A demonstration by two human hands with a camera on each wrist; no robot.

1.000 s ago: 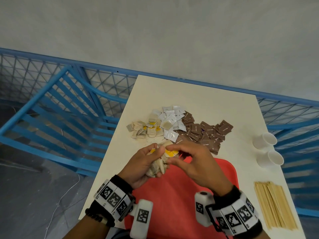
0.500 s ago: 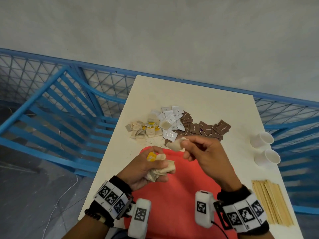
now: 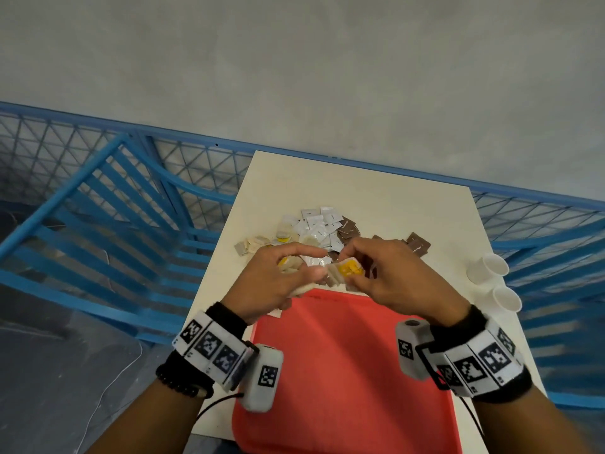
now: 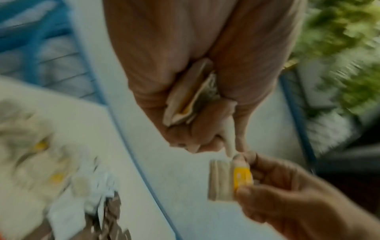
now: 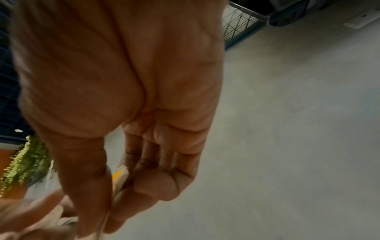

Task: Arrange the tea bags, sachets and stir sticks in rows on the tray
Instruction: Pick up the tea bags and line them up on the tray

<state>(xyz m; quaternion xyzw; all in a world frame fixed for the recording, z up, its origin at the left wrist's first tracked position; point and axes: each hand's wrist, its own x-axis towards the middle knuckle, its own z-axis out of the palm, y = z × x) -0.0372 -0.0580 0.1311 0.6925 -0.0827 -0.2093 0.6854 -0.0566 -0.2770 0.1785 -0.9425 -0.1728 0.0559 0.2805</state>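
Note:
Both hands meet above the far edge of the red tray. My left hand grips a bunch of beige tea bags in its palm. My right hand pinches a small stack of tea bags with a yellow tag between thumb and fingers; the same stack of tea bags shows in the left wrist view, and as a yellow edge in the right wrist view. Beyond the hands lie loose tea bags, white sachets and brown sachets on the table.
Two white paper cups lie on their sides at the table's right edge. The cream table is narrow, with blue metal railing to the left and behind. The tray's surface in view is bare.
The right hand, apart from the left half a second ago with one tea bag, has come back to the left hand and now holds a small stack with a yellow tag.

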